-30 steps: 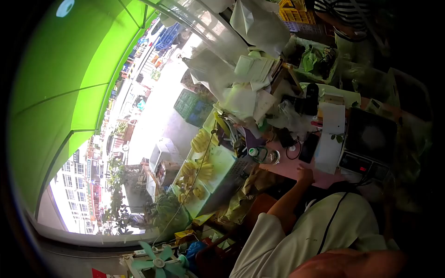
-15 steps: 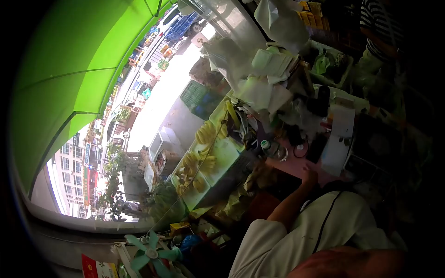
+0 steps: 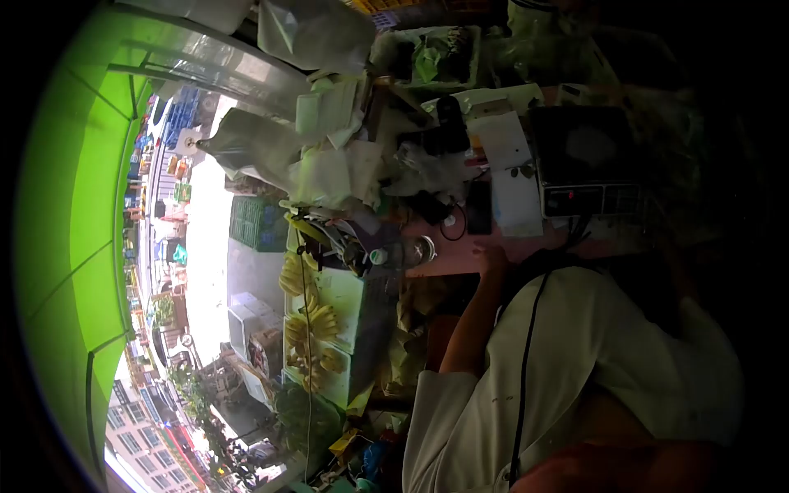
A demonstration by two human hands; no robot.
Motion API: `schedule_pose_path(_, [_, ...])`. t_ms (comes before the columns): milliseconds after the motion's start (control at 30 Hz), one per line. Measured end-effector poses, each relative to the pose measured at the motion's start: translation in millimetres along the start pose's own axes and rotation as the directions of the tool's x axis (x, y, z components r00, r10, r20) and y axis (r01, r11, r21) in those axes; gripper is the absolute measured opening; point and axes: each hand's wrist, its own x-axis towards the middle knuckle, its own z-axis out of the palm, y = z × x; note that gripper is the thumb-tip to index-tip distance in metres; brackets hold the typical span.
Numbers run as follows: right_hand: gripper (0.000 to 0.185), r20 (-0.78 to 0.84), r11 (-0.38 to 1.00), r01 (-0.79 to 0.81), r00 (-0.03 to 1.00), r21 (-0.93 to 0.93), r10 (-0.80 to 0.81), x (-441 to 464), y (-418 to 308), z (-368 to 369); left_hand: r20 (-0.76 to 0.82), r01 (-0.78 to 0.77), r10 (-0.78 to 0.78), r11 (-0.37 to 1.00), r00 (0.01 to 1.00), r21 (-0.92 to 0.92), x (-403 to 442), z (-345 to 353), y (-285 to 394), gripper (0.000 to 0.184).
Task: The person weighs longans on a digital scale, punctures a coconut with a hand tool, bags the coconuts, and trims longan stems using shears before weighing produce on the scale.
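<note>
My left hand [image 3: 493, 260] rests on the near edge of the pink tabletop [image 3: 454, 256], its fingers loosely curled in, with nothing visible in them. Just beyond it lies a black phone [image 3: 479, 207], beside white paper sheets [image 3: 515, 197]. A clear bottle with a green and white cap [image 3: 379, 256] lies to the left of this hand. My right hand [image 3: 671, 245] is in deep shadow at the right, near a dark scale [image 3: 582, 148] with a small red display; its fingers cannot be made out.
Banana bunches [image 3: 314, 322] sit on pale boxes at the left. Plastic bags [image 3: 316, 33] and stacked papers [image 3: 333, 111] are at the upper left of the table. A bin with greens [image 3: 427, 59] stands at the back. A green awning [image 3: 62, 238] borders the street.
The view has turned, so the table and my hands appear further left and higher. The person in stripes has mostly left view, as has most of the fan. My left hand stays at the table edge.
</note>
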Motion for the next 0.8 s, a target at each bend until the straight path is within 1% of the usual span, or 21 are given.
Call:
schedule_pose_path(33, [0.102, -0.004, 1.0, -0.017, 1.0, 0.024, 0.017, -7.6, -7.8, -4.5, 0.045, -0.062, 0.059, 0.996, 0.997, 0.066, 8.6, 10.2, -1.5, 0.082])
schedule_pose_path(67, [0.1, -0.044, 0.998, 0.0, 0.999, 0.058, 0.002, -15.6, -5.6, -0.7, 0.084, -0.064, 0.056, 0.994, 0.995, 0.089, 2.7, -6.0, -1.0, 0.081])
schedule_pose_path(100, [0.098, -0.08, 0.996, 0.017, 0.997, 0.085, -0.011, -23.5, -5.2, 2.1, 0.172, -0.116, 0.088, 0.981, 0.981, 0.158, 7.8, -3.4, -0.4, 0.075])
schedule_pose_path(133, [0.095, -0.11, 0.994, 0.03, 0.994, 0.106, -0.018, -28.9, -7.5, 3.2, -0.22, -0.112, 0.136, 0.986, 0.966, 0.121, 34.4, 88.8, -11.8, 0.074])
schedule_pose_path(167, [0.093, -0.137, 0.992, 0.041, 0.99, 0.122, -0.024, -30.3, -7.9, 4.4, -0.213, -0.148, 0.175, 0.979, 0.961, 0.138, 36.6, 85.7, -7.2, 0.074])
schedule_pose_path(200, [0.09, -0.163, 0.99, 0.051, 0.986, 0.134, -0.029, -30.1, -9.1, 6.1, -0.065, -0.14, 0.146, 0.986, 0.987, 0.086, 40.5, 84.3, -9.8, 0.073])
schedule_pose_path(233, [0.088, -0.191, 0.988, 0.062, 0.981, 0.141, -0.034, -29.0, -10.3, 7.9, 0.089, -0.118, 0.114, 0.992, 0.99, 0.039, 43.1, 81.5, -16.0, 0.072])
schedule_pose_path(267, [0.086, -0.216, 0.988, 0.07, 0.976, 0.14, -0.039, -26.5, -10.0, 11.1, 0.052, -0.156, 0.149, 0.973, 0.987, 0.173, 18.8, 41.0, -15.0, 0.07])
schedule_pose_path(300, [0.083, -0.24, 0.988, 0.08, 0.97, 0.135, -0.045, -23.1, -11.0, 13.6, 0.066, -0.173, 0.164, 0.968, 0.984, 0.182, 17.5, 40.6, -16.0, 0.07])
schedule_pose_path(367, [0.079, -0.288, 0.989, 0.1, 0.955, 0.112, -0.064, -13.4, -7.3, 20.5, -0.133, -0.149, 0.208, 0.923, 0.969, 0.356, 9.2, 44.1, -15.9, 0.074])
schedule_pose_path(433, [0.074, -0.33, 0.99, 0.122, 0.939, 0.066, -0.093, -1.5, -1.8, 30.2, 0.012, -0.118, 0.118, 0.974, 0.993, 0.196, 20.1, 47.3, -13.8, 0.097])
schedule_pose_path(467, [0.072, -0.35, 0.991, 0.134, 0.93, 0.03, -0.115, 7.5, 0.9, 36.8, 0.037, -0.123, 0.118, 0.973, 0.992, 0.195, 21.2, 36.0, -11.2, 0.097])
schedule_pose_path(500, [0.069, -0.371, 0.989, 0.149, 0.917, -0.021, -0.146, 20.7, 5.0, 46.2, 0.179, -0.125, 0.089, 0.97, 0.98, 0.207, 18.3, 15.3, -6.1, 0.101])
schedule_pose_path(533, [0.067, -0.392, 0.981, 0.169, 0.899, -0.098, -0.194, 39.6, 12.7, 59.5, 0.319, -0.127, 0.053, 0.968, 0.946, 0.217, 17.5, 4.7, -2.9, 0.105])
schedule_pose_path(567, [0.065, -0.41, 0.966, 0.185, 0.878, -0.182, -0.246, 56.2, 23.8, 76.9, 0.346, -0.126, 0.048, 0.97, 0.937, 0.207, 19.4, 6.7, -1.8, 0.105])
schedule_pose_path(600, [0.062, -0.433, 0.943, 0.19, 0.851, -0.272, -0.297, 55.4, 20.6, 83.3, 0.328, -0.114, 0.058, 0.981, 0.943, 0.154, 20.3, 9.7, -3.9, 0.105])
schedule_pose_path(633, [0.062, -0.422, 0.964, 0.186, 0.871, -0.19, -0.252, 48.0, 29.7, 82.5, 0.31, -0.103, 0.067, 0.99, 0.948, 0.1, 20.3, 10.9, -5.7, 0.106])
schedule_pose_path(667, [0.062, -0.413, 0.978, 0.18, 0.887, -0.102, -0.206, 25.4, 24.4, 73.7, 0.286, -0.091, 0.066, 0.993, 0.956, 0.075, 21.6, 12.3, -7.2, 0.101])
schedule_pose_path(733, [0.061, -0.409, 0.985, 0.169, 0.902, 0.031, -0.142, -2.5, 15.4, 66.3, 0.154, -0.053, 0.039, 0.995, 0.987, 0.089, 20.1, 31.7, -8.5, 0.092])
schedule_pose_path(767, [0.061, -0.419, 0.982, 0.172, 0.9, 0.083, -0.123, -11.2, 7.9, 60.6, 0.091, -0.058, 0.051, 0.996, 0.995, 0.071, 16.9, 32.3, -10.4, 0.087])
schedule_pose_path(800, [0.06, -0.432, 0.975, 0.181, 0.895, 0.125, -0.111, -15.9, 0.6, 56.3, 0.171, -0.179, 0.195, 0.978, 0.966, -0.105, 16.9, 5.1, -23.3, 0.08])
